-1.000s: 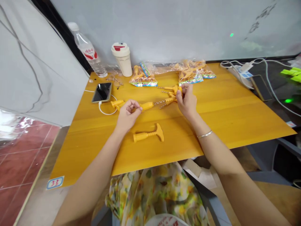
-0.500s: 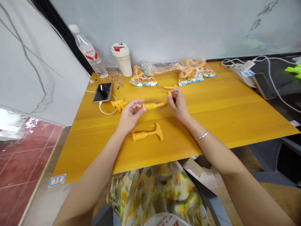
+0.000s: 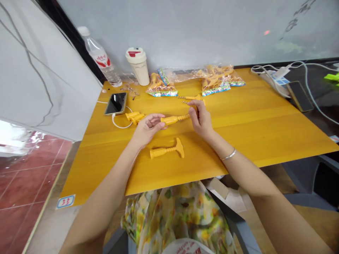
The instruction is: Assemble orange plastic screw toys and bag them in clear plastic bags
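Note:
My left hand has its thumb and fingers closed about the left end of a yellow plastic toy with a ribbed sleeve and a twisted shaft. My right hand is curled at the shaft's right end, index finger partly stretched, and hides that end. A matching yellow T-handled toy lies nearer me on the table. Behind my right hand lie yellow-handled screw pieces with shiny twisted tips. Just beyond my left hand are several loose yellow sleeves.
Clear bags of yellow parts and more bagged parts lie along the wall. A white cup, a water bottle and a charging phone stand or lie at the back left. Cables and a power strip are at right.
My left thumb and fingers have closed onto the sleeve end. My right index finger has stretched out a little, and the view has shifted slightly.

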A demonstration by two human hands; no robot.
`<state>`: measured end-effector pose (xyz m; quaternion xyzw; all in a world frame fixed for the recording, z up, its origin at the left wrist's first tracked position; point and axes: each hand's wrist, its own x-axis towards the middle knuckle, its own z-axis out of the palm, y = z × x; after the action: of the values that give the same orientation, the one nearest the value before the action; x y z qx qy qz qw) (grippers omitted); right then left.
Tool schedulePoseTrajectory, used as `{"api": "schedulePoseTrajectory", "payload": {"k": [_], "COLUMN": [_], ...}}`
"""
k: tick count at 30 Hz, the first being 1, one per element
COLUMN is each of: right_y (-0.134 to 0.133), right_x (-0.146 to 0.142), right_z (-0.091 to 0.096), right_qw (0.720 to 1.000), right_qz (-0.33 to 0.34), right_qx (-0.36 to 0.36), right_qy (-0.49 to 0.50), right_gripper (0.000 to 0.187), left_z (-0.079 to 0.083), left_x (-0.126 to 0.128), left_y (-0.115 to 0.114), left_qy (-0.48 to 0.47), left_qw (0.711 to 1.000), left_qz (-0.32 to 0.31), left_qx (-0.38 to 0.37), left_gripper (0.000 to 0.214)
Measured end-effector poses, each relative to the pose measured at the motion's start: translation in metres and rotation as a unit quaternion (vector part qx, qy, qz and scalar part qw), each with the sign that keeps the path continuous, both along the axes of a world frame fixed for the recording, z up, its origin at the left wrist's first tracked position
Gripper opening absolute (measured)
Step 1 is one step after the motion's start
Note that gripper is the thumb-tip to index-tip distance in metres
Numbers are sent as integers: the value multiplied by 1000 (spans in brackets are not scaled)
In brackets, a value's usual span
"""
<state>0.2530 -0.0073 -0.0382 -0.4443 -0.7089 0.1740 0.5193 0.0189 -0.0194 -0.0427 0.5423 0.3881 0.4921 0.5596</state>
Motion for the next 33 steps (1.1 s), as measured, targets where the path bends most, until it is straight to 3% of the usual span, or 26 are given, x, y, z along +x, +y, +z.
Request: {"api": "schedulePoseTrajectory", "payload": {"k": [3, 5, 9, 12, 16, 20, 23, 26, 29, 33], "right_y": [2, 5, 7, 4, 3, 7, 9, 6, 1, -4], "right_x": [-7, -11, -15, -13, -3, 5, 8, 8, 2, -9], "right_z": [1, 0, -2, -4, -5, -1, 4, 4, 2, 4], "right_qw": [987, 958, 901, 912, 961, 956, 957, 972, 979, 944], "right_qz": [57, 92, 116, 158, 240, 262, 237, 181, 152, 158], "right_qx": [-118, -217, -341, -312, -138, -3, 30, -2, -118, -276], "right_qy": [94, 164, 244, 213, 12, -131, -166, -150, -70, 82], "right_gripper": [31, 30, 27, 40, 75, 106, 102, 78, 66, 68], "left_z": [-2, -3, -6, -8, -7, -3, -1, 2, 5, 9], "left_x": [-5, -7, -8, -8, -13, -16, -14, -10, -7, -6], "left_y": [2, 4, 6, 8, 12, 13, 10, 6, 2, -1], "left_qy": [52, 70, 59, 0, -59, -83, -87, -89, -90, -71], "left_qw": [994, 989, 994, 999, 996, 993, 990, 992, 995, 997], "left_qz": [20, 30, 23, 34, 36, 28, 14, 4, 5, -4], "left_qx": [91, 126, 94, 20, -54, -84, -106, -91, -48, -2], "left_gripper": [41, 40, 42, 43, 42, 41, 43, 45, 44, 44]}}
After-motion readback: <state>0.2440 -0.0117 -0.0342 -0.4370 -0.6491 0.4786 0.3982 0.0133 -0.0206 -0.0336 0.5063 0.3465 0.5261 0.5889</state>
